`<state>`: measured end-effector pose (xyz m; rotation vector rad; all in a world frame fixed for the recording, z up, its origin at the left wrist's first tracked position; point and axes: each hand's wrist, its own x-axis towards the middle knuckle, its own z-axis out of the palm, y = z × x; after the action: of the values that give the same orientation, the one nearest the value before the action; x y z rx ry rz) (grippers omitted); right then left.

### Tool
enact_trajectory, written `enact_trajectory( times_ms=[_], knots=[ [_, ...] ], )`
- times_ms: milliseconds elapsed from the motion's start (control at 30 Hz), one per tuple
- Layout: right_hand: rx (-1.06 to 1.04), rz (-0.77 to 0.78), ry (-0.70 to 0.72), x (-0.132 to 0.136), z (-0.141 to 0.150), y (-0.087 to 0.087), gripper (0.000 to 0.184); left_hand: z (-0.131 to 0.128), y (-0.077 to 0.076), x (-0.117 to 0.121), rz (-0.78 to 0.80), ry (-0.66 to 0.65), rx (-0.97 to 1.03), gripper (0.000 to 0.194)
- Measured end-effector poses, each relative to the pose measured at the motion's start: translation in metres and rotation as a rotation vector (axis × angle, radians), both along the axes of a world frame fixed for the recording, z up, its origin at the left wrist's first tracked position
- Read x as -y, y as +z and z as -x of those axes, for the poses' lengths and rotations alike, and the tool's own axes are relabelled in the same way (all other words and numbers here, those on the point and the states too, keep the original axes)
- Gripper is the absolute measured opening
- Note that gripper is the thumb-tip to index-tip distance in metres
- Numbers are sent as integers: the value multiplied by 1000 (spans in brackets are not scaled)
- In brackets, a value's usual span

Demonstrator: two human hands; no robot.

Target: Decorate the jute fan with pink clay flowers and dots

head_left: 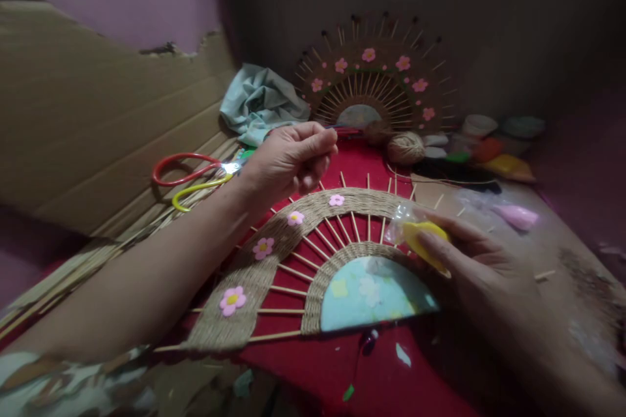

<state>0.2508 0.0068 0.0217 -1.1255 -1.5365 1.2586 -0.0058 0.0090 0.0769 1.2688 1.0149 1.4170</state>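
Note:
A half-round fan of woven twine and wooden sticks (274, 254) lies on a red cloth (372, 365), with several pink clay flowers (233, 300) along its arc and a pale blue half-disc (366, 296) at its centre. My left hand (293, 159) hovers above the arc, fingers pinched on something too small to make out. My right hand (469, 254) rests at the fan's right end and grips a lump of yellow clay (425, 238) in clear plastic wrap.
A second flowered fan (376, 85) leans against the back wall. Beside it lie a twine ball (405, 146), clay packets in several colours (493, 150) and a pink packet (516, 216). Red and yellow-handled scissors (190, 176), a teal cloth (259, 104) and cardboard (88, 117) sit at left.

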Motion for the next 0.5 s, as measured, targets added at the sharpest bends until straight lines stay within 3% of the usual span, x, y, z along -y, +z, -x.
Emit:
enact_trajectory(
  times_ms=[133, 333, 500],
  knots=[
    [-34, 26, -1, 2, 3, 1, 37, 0, 2, -3, 48, 20, 52, 11],
    [-45, 68, 19, 2, 3, 0, 39, 3, 2, 1, 95, -149, 94, 22],
    [-19, 59, 17, 1, 1, -4, 39, 1, 3, 2, -2, -129, 148, 19]
  ],
)
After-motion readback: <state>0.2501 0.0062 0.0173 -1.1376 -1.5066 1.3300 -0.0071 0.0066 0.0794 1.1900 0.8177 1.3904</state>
